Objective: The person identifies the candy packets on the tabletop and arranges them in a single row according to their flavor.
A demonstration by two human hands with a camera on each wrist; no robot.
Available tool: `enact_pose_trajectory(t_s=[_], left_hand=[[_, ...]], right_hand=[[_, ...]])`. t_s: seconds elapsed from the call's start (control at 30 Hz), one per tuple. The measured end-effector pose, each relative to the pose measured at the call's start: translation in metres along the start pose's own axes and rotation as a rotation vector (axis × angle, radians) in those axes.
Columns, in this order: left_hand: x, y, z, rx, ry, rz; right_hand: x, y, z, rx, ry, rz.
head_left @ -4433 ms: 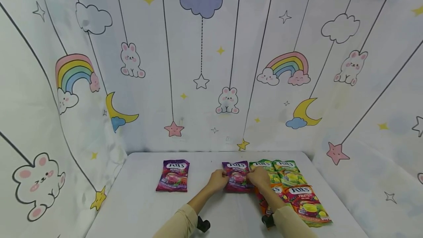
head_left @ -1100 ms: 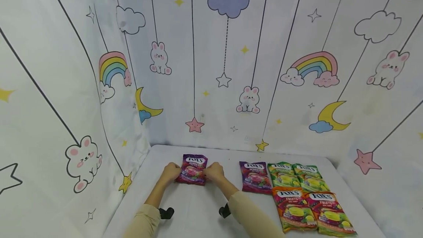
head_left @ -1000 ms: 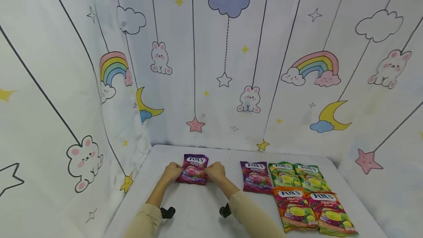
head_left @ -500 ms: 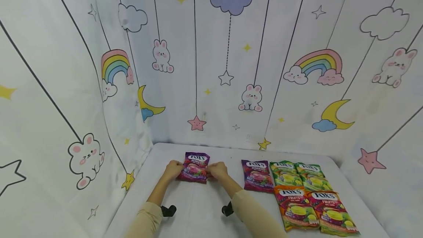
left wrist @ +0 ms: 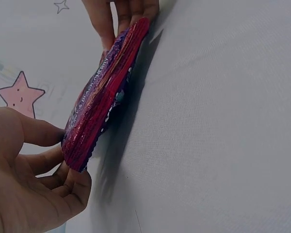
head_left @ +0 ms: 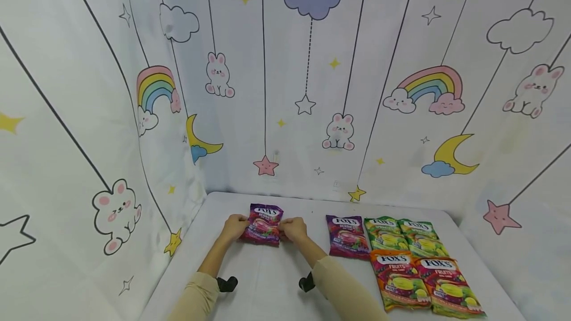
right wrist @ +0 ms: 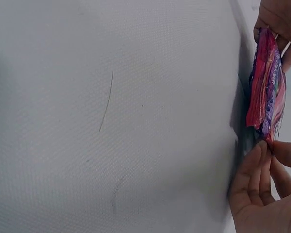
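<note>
A purple FOX'S Berries candy bag is between my two hands at the far left part of the table. My left hand pinches its left edge; in the left wrist view, the thumb and fingers close on the bag's corner. On the opposite edge, my right hand pinches the bag between thumb and fingers, seen close up in the right wrist view at the bag's lower corner. A shadow lies under the bag in the left wrist view. A second purple Berries bag lies to the right of my right hand.
Two green FOX'S bags lie side by side against the second purple bag. Nearer me are two orange-red Fruits bags. All rest on a white-covered table, with a cartoon-printed backdrop behind and at the sides.
Earlier my hands held the other purple bag beside the green ones; they let it go and moved left to this one. In the last second, hands and bag shift only slightly.
</note>
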State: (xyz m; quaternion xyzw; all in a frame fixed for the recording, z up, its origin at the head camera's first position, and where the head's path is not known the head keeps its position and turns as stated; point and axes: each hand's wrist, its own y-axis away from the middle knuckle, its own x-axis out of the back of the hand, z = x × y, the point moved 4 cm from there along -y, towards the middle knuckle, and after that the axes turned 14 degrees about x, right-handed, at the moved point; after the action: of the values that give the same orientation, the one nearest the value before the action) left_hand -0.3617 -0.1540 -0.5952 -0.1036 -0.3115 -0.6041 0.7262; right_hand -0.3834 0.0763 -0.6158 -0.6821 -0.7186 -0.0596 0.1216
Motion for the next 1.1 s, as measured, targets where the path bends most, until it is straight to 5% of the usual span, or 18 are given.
enact_pose_trajectory(t_s=[0.53, 1.1], left_hand=[[0.001, 0.006, 0.012, -0.015, 0.063, -0.005], [-0.008, 0.027, 0.045, -0.070, 0.096, -0.041]], right_hand=[[0.011, 0.009, -0.017, 0.030, 0.047, 0.046], [0.052, 0.022, -0.042, 0.095, 0.015, 0.010]])
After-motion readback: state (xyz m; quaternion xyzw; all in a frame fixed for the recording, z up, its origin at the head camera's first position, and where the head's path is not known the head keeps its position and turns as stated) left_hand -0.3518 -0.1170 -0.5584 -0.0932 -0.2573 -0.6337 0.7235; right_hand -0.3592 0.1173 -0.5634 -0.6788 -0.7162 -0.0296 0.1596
